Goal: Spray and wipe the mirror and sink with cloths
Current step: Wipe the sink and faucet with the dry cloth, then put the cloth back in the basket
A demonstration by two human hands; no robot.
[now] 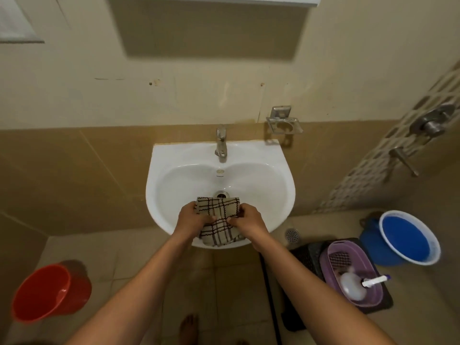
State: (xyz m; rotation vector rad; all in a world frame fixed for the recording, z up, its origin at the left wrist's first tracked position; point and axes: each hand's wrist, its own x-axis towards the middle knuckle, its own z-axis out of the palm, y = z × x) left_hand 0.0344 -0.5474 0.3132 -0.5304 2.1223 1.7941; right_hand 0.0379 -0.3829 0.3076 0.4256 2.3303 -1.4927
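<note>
A white wall-mounted sink (278, 175) fills the centre of the head view, with a chrome tap (221, 143) at its back and a drain (221, 194) in the bowl. A beige cloth with dark checks (219, 221) hangs over the sink's front rim, just below the drain. My left hand (194, 217) grips the cloth's left side and my right hand (246, 218) pinches its right side. The underside of the mirror cabinet (211, 0) shows at the top edge. A white spray bottle (353, 286) lies in a purple basket (373, 270) at the lower right.
A red bucket (49, 292) stands on the floor at the left. A blue bucket (408, 239) sits at the right, behind the purple basket. A metal soap holder (283, 123) hangs on the wall right of the tap. Shower fittings (433, 123) jut from the right wall.
</note>
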